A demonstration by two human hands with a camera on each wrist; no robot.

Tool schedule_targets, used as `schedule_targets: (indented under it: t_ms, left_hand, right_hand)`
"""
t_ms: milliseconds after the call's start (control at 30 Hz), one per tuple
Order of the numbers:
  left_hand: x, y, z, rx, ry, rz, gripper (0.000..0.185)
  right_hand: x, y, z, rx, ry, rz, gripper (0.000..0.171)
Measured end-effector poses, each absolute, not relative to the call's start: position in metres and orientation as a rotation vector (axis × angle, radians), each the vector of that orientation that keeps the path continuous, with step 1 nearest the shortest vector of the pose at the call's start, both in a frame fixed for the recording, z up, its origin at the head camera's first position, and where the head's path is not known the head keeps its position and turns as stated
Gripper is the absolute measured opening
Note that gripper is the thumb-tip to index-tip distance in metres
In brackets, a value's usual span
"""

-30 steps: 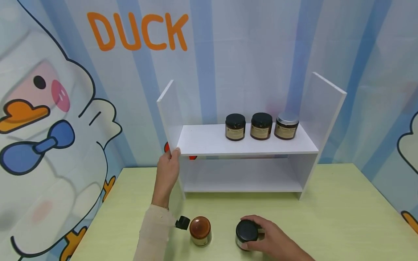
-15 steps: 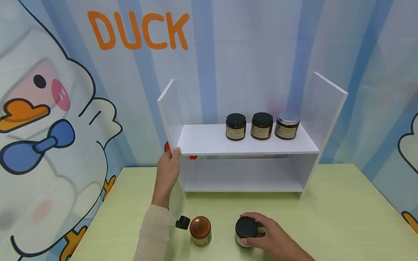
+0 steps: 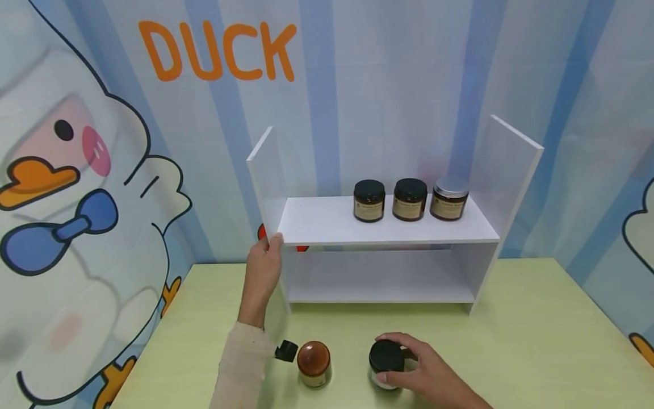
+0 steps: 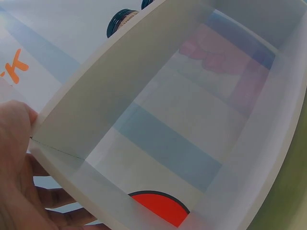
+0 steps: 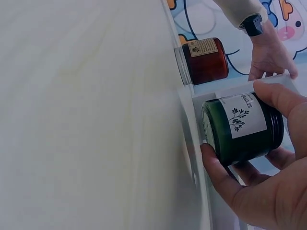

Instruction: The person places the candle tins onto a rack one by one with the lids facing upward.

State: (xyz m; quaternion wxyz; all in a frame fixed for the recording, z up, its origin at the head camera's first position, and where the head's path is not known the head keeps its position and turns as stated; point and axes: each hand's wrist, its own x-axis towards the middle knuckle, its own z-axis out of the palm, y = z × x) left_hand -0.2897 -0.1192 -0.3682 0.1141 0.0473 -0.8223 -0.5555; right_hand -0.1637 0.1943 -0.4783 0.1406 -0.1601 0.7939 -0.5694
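My left hand [image 3: 263, 272] grips the left side panel of a white two-tier shelf [image 3: 388, 231]. The left wrist view shows the thumb at the panel's front edge and the fingers behind it. My right hand [image 3: 421, 366] holds a dark green candle jar [image 5: 240, 125] around its side, black lid uppermost. Its white label carries a plant drawing; I cannot tell whether its base touches the table. To its left, an amber jar [image 3: 314, 362] stands on the table with its rounded glass end up. A silvery rim [image 5: 183, 67] shows at its lower end.
On the upper shelf board stand two black-lidded jars [image 3: 369, 200] [image 3: 409, 199] and a silver-lidded jar [image 3: 449, 198], toward the right. A small black device [image 3: 286, 350] sits on the left wrist. Behind the pale green table [image 3: 541, 335] hangs a duck-printed backdrop [image 3: 388, 79].
The jar in my right hand has turned slightly, and more of its white label shows below the lid. The left hand, shelf and other jars stay in place.
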Motion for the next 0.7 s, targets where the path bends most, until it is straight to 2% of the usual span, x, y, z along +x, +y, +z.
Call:
schedule_targets:
  t_ms: [700]
  left_hand:
    - [-0.2887,-0.1199,-0.3683,0.14,-2.424,-1.636,0.057]
  right_hand:
    - [-0.1641,0.193,-0.4692,-0.348,2.253,-1.779,0.062]
